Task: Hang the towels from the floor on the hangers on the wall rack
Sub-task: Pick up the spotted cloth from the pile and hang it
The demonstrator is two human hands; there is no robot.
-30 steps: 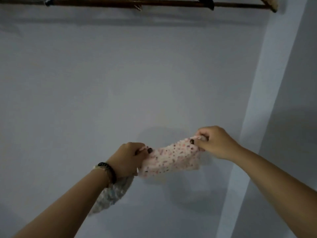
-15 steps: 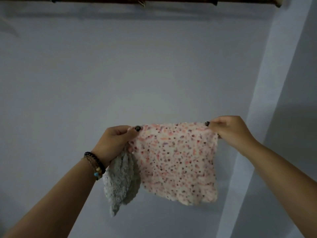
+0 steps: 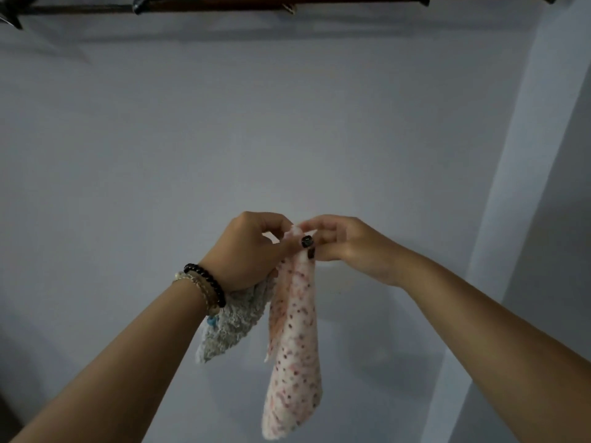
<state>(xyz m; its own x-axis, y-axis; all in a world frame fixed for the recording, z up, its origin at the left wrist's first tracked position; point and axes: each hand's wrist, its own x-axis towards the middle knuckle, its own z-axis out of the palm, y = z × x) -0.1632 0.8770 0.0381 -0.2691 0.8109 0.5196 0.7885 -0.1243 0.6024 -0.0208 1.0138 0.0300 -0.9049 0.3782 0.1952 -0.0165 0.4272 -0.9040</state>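
Note:
A white towel with pink and dark speckles (image 3: 294, 356) hangs folded in half, long and narrow, in front of the wall. My left hand (image 3: 252, 251) and my right hand (image 3: 348, 244) meet at its top, both pinching the upper corners together. A fluffy grey towel (image 3: 233, 324) is also tucked in my left hand and dangles below the wrist, left of the speckled one. The brown wall rack bar (image 3: 224, 3) runs along the top edge, with only the tips of dark hangers (image 3: 142, 3) showing.
A plain pale wall (image 3: 287, 123) fills the view. A wall corner or pillar edge (image 3: 499, 219) rises on the right. A beaded bracelet (image 3: 204, 286) sits on my left wrist.
The speckled towel was bunched, then spread wide between my hands. Now my hands have come together, folding it in half so that it hangs narrow.

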